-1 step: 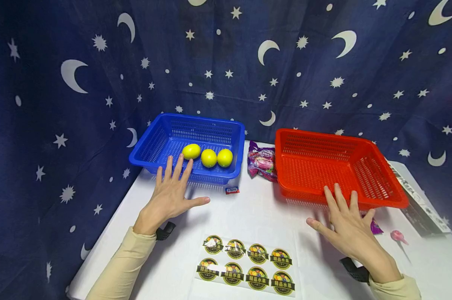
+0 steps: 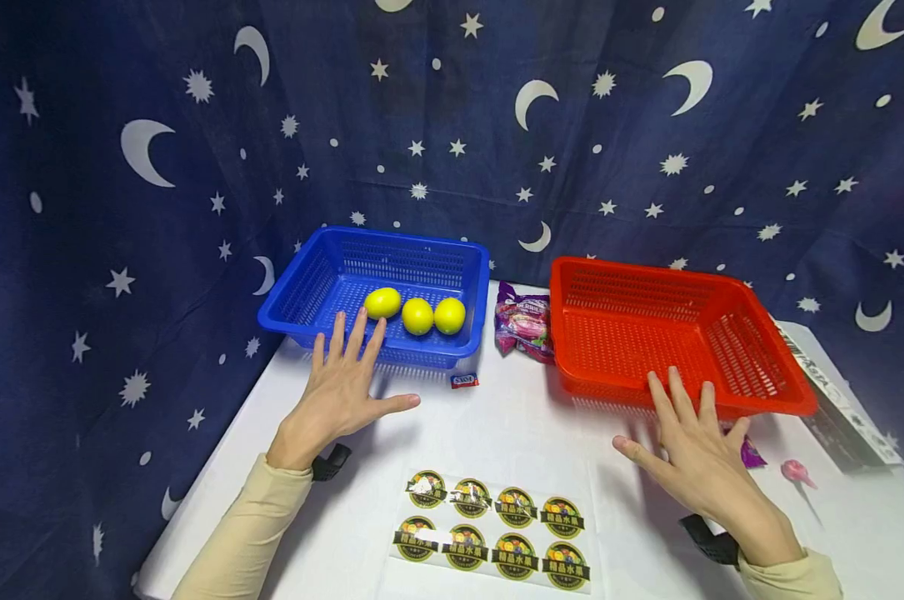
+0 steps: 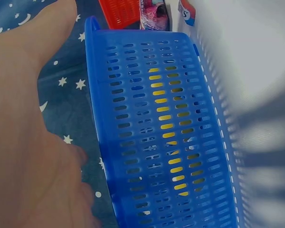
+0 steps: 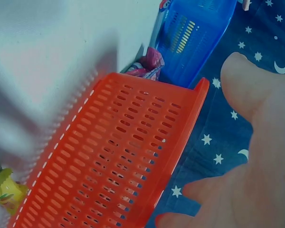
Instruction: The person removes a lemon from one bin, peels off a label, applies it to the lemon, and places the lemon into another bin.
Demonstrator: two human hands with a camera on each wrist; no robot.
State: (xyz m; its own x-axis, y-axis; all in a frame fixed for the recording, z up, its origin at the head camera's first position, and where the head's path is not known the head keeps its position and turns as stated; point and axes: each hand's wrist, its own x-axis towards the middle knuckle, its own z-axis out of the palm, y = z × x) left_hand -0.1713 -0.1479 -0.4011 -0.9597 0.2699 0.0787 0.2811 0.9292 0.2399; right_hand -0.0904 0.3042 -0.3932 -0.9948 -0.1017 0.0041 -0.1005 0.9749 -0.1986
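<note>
My left hand (image 2: 337,402) is held with fingers straight and spread in front of the blue basket (image 2: 287,315). Inside that basket lie three lemons (image 2: 383,302), close together near its front wall. The left wrist view shows yellow through the slots of the blue basket (image 3: 133,114), with the left hand (image 3: 28,123) apart from its side. My right hand (image 2: 687,458), likewise spread and holding nothing, is at the front of the red basket (image 2: 597,342). Its fingertips overlap the rim in the head view; touch cannot be told. The red basket shows no contents.
Purple candy bags (image 2: 525,323) sit between the baskets. A small red-and-blue wrapped candy (image 2: 464,381) lies before the blue one. A sheet of round stickers (image 2: 489,529) is at the front. On the right are a pink lollipop (image 2: 796,473), a purple wrapper (image 2: 752,453) and a box (image 2: 845,417).
</note>
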